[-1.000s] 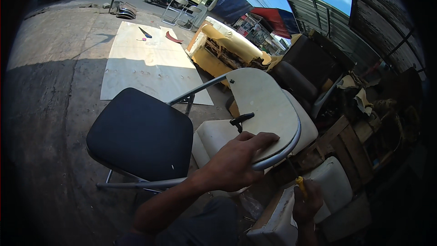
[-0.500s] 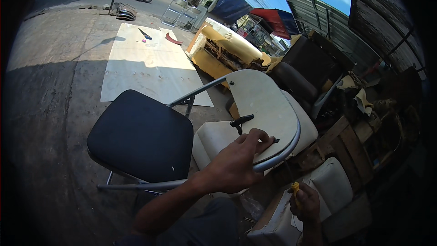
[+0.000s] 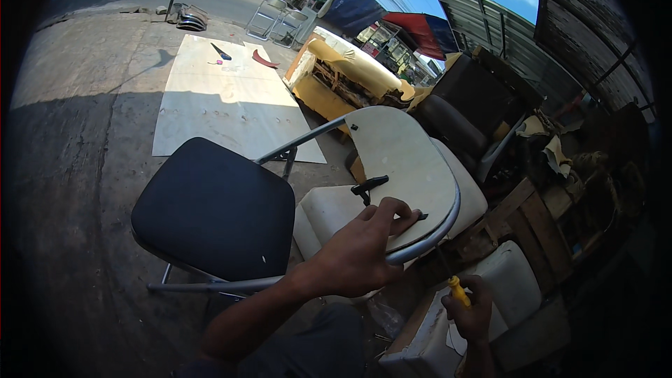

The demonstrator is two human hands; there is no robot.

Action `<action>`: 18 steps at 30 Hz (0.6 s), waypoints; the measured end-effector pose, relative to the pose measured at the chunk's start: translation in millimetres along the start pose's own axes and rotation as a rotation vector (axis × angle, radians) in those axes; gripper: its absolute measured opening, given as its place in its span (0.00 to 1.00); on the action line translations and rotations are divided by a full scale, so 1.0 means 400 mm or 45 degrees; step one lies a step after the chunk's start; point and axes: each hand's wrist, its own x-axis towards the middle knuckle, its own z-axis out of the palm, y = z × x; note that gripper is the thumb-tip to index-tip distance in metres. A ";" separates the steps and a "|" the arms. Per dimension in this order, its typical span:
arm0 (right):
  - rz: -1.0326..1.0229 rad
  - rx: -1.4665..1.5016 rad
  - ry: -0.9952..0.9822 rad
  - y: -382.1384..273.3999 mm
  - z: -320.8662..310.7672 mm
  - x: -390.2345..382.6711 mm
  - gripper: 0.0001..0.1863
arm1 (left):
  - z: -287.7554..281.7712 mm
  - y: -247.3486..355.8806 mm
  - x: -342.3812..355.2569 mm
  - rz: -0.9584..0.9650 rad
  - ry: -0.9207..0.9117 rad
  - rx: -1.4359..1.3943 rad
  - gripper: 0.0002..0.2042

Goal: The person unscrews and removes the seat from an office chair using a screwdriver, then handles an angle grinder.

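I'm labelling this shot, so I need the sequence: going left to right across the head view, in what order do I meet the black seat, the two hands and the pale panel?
Black seat → left hand → right hand. Pale panel left out: it overlaps the left hand.

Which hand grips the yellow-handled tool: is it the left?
No, the yellow-handled tool is in the right hand.

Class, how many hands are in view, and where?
2: the left hand on the pale backrest panel; the right hand to its lower right, holding a yellow-handled screwdriver.
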 end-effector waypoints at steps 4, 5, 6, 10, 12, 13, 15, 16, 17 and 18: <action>0.134 -0.128 0.038 -0.012 0.022 -0.021 0.18 | -0.004 0.009 -0.003 -0.070 -0.024 -0.049 0.35; 0.445 0.141 -0.046 -0.028 0.020 -0.029 0.18 | -0.005 0.008 -0.004 -0.048 -0.009 -0.038 0.34; 0.644 0.470 -0.152 -0.030 0.004 -0.025 0.20 | -0.006 0.004 -0.004 -0.025 0.006 -0.028 0.34; 0.783 0.613 -0.175 -0.033 -0.013 -0.003 0.20 | -0.001 0.003 -0.012 -0.007 0.084 -0.010 0.34; 0.154 0.073 0.061 -0.012 0.024 -0.017 0.20 | 0.002 0.016 -0.040 -0.138 0.083 0.096 0.34; -0.172 -0.197 0.172 -0.006 0.041 -0.018 0.20 | 0.004 0.019 -0.058 -0.201 0.093 0.151 0.34; -0.245 -0.435 0.217 -0.023 0.050 -0.017 0.21 | 0.011 -0.001 -0.104 -0.156 0.289 0.303 0.29; -0.258 -0.459 0.203 -0.016 0.050 -0.022 0.21 | 0.012 -0.006 -0.124 -0.193 0.286 0.316 0.27; -0.270 -0.482 0.188 -0.005 0.050 -0.027 0.21 | 0.014 -0.009 -0.139 -0.232 0.283 0.329 0.25; -0.261 -0.302 0.159 0.019 0.050 -0.028 0.20 | 0.024 -0.018 -0.142 -0.098 0.408 0.344 0.22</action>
